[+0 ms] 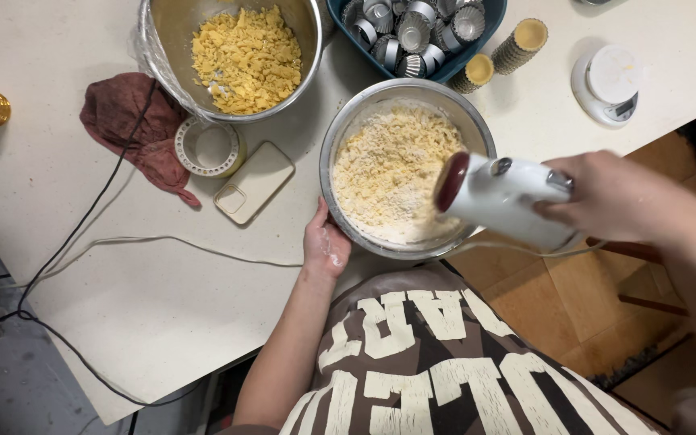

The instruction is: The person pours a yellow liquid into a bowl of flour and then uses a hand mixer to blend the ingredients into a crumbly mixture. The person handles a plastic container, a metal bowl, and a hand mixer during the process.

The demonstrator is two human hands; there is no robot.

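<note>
A steel mixing bowl near the table's front edge holds pale yellow crumbly flour mixture. My left hand grips the bowl's near left rim, dusted with flour. My right hand is closed around the handle of a white electric hand mixer, held over the right side of the bowl. The mixer's beaters are hidden beneath its body.
A second steel bowl of yellow butter pieces stands at the back. A blue tub of small metal tart moulds, filled moulds, a white kitchen scale, a phone, a reddish cloth, a tape roll and cables lie around.
</note>
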